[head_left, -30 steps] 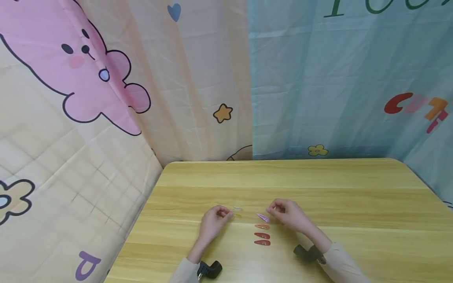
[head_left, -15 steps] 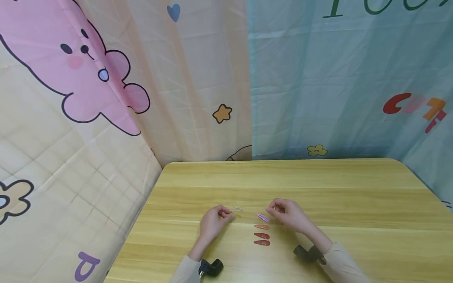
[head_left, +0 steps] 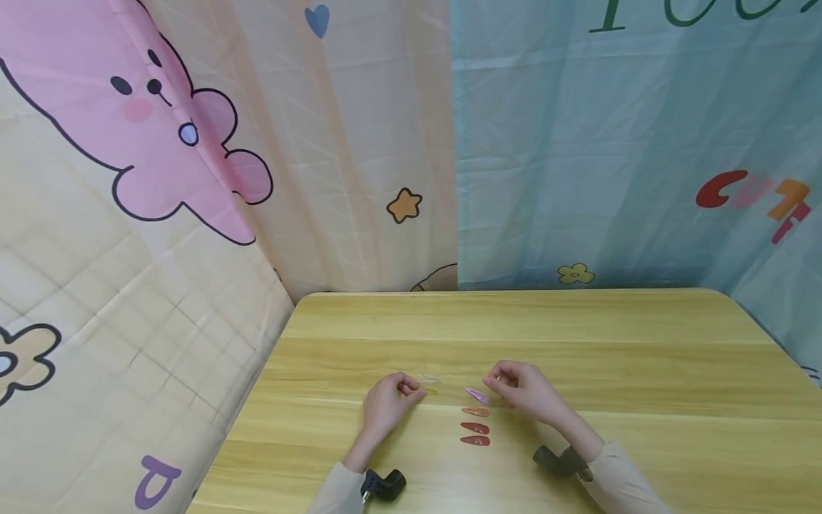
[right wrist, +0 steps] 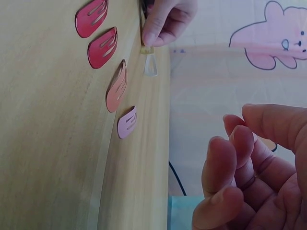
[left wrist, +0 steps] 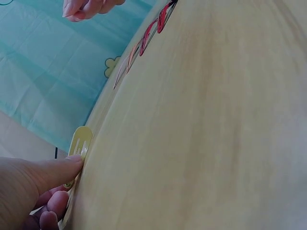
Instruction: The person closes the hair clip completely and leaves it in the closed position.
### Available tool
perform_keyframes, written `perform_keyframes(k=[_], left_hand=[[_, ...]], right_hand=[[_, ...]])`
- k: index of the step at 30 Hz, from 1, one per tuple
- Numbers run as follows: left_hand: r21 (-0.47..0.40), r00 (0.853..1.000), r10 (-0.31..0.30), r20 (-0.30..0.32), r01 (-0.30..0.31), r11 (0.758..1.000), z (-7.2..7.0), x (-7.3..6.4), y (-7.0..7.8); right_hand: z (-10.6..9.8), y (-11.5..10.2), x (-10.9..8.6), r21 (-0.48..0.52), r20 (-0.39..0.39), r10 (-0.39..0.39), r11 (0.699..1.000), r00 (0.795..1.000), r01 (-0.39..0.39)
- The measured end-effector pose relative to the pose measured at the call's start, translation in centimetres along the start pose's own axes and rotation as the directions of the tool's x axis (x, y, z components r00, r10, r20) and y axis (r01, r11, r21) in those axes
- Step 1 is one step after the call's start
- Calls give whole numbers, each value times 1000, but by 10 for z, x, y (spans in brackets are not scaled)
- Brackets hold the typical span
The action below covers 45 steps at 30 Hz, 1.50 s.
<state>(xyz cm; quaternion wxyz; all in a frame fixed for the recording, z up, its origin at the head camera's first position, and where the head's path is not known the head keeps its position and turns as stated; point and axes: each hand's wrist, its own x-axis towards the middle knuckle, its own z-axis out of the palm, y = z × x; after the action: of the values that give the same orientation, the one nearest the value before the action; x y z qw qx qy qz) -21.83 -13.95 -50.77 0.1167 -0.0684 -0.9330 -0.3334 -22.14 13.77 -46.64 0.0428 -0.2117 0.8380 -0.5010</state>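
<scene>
While four clips already lie one below another in the lower middle of the head view, the sorting or setting out looks, from where I stand, well under way but unfinished. From the top of that column I make out a lilac clip (head_left: 477,395) slanting down to the right, then an orange clip (head_left: 475,412), a red clip (head_left: 475,428) and, at the bottom, another red clip (head_left: 475,441), all resting on the wooden surface (head_left: 642,350) with small gaps between them. Left of the column's top, the left hand (head_left: 388,403) pinches a yellow clip (left wrist: 81,137) between thumb and fingers; at the lower left of the left wrist view its rounded end shows above the thumb. A white clip (right wrist: 151,66) sits right by those fingertips, though whether it is gripped too or merely lies there I cannot tell. Neither of these two is in the column, so I would judge them the part left to deal with. Just right of the lilac clip, the right hand (head_left: 526,389) hovers, fingers loosely curled, thumb close to the index tip, with nothing that I can see between them.
</scene>
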Motion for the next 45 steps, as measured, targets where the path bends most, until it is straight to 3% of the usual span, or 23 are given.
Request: perform_keyframes(k=[18, 32, 45], left_hand=[[3, 1000, 8, 0, -8, 1000, 0, 1, -2], [-74, 998, -5, 67, 10, 997, -7, 1, 0], [-213, 987, -3, 159, 37, 976, -19, -1, 23]], right_hand=[[0, -2, 0, -6, 0, -12, 1000, 1000, 12], [2, -4, 0, -22, 6, 1, 1000, 1000, -1], [7, -3, 0, -19, 11, -17, 1000, 1000, 17]])
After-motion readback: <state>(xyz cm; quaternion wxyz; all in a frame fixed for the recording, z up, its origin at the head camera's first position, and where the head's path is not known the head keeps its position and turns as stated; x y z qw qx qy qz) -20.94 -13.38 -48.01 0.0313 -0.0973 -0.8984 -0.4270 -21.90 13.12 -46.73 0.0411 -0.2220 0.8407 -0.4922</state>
